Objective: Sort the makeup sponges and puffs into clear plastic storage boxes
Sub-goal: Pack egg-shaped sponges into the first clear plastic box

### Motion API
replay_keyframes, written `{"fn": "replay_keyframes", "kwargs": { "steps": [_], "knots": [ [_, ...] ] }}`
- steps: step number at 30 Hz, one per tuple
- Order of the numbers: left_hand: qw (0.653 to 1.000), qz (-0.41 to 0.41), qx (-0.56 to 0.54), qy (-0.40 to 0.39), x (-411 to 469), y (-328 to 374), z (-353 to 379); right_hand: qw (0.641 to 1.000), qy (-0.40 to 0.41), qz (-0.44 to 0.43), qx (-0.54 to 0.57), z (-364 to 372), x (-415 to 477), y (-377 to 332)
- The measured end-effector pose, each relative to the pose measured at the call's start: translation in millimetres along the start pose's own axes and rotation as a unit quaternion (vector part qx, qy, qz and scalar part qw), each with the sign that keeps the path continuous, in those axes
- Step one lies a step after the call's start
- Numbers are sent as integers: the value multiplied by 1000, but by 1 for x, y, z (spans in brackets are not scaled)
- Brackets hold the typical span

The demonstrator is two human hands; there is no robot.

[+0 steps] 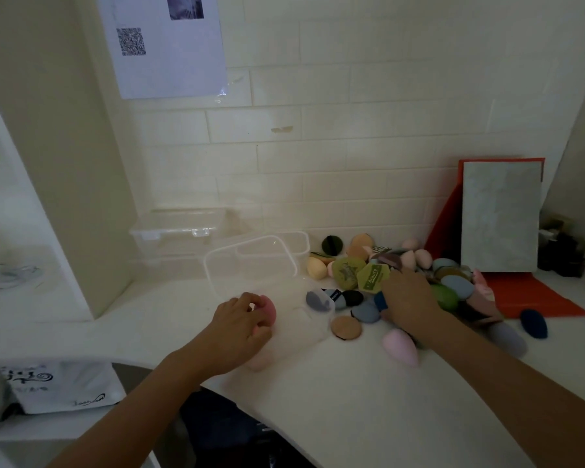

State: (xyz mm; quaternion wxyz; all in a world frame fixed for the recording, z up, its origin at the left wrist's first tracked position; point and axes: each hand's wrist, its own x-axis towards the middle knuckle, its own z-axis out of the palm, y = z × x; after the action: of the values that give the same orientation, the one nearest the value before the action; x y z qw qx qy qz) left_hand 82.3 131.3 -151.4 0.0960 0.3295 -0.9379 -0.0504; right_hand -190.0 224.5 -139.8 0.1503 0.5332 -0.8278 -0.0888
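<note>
The left hand is holding a pink sponge, its fingers curled round the sponge's near side. It is hovering at the near-left end of the open clear box, whose lid is standing up just beyond the fingers. A blue-grey puff is already lying in the box's far-right corner, and something pale pink is showing beneath the left palm, though what it is I cannot tell.

The right hand is lying palm-down on the pile of sponges and puffs to the right of the box. Its fingertips are hidden among the pieces, so I cannot tell whether they are gripping anything.

To do this step well, the left fingers are probably best lowering the sponge fully inside the wall before letting go, so the springy piece is not bouncing out onto the surface. Sponges are likely better kept at this end, apart from the flat puff. A second closed box is waiting beyond the lid.
</note>
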Motion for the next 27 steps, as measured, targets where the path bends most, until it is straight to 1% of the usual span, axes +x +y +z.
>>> {"fn": "replay_keyframes", "kwargs": {
  "steps": [2, 3, 5, 9, 11, 13, 18, 20, 22, 25, 27],
  "knots": [
    [1000, 1, -1, -2, 0, 0, 0, 996, -4, -12, 93, -5, 0, 7],
    [1000, 0, -2, -4, 0, 0, 0, 986, -6, -15, 163, -7, 1, 11],
    [1000, -1, -1, -6, 0, 0, 0, 956, -12, -18, 292, -15, 3, 17],
    [1000, 2, -1, -8, 0, 0, -1, 913, -8, -32, 407, -42, 2, 21],
    [1000, -1, 0, -8, 0, 0, -1, 887, -11, -61, 458, -52, 5, 17],
    [1000, -2, 1, -7, 0, 0, -1, 881, -16, -94, 463, -59, 10, 8],
    [1000, -4, 1, -7, -1, 2, -2, 871, -55, -142, 466, -69, 15, -35],
    [1000, -7, 2, -11, -1, 3, -3, 875, -57, -163, 453, -67, 18, -57],
    [1000, -11, 3, -19, 0, 4, -4, 895, -45, -163, 413, -61, 23, -77],
    [999, -17, -3, -35, 1, 4, -5, 931, -45, -132, 338, -54, 28, -103],
    [999, -20, -18, -39, 2, 3, -5, 944, -51, -113, 305, -50, 32, -115]
  ]
}}
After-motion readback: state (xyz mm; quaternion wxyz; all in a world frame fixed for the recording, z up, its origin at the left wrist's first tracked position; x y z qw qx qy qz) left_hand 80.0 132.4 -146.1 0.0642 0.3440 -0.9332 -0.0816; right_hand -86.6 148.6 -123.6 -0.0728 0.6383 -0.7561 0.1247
